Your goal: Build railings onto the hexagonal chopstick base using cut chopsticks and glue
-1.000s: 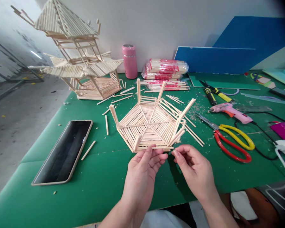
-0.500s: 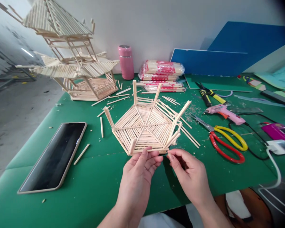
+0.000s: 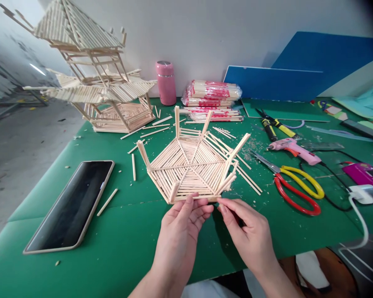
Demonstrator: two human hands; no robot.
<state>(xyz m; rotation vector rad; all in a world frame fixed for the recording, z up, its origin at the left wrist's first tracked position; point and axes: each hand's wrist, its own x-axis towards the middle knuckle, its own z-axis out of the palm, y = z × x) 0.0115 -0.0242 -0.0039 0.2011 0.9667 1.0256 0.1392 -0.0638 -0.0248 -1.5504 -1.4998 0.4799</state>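
A six-sided base of wooden sticks (image 3: 189, 163) with upright posts at its corners lies on the green table. My left hand (image 3: 183, 227) is at its near edge, thumb and fingers pinching a short stick (image 3: 205, 198) laid along that edge. My right hand (image 3: 247, 227) is at the near right corner, thumb and forefinger pressed together beside the stick's end; whatever is between those fingertips is too small to make out.
A stick pagoda (image 3: 105, 91) stands at the back left, a phone (image 3: 71, 207) at the left. Behind are a pink bottle (image 3: 166, 85) and wrapped sticks (image 3: 213, 93). Scissors (image 3: 279, 169), pliers (image 3: 272, 124) and a pink glue gun (image 3: 295, 150) lie right, with cables.
My right hand's fingertips have shifted slightly left at the near right corner. My left hand keeps its place on the stick.
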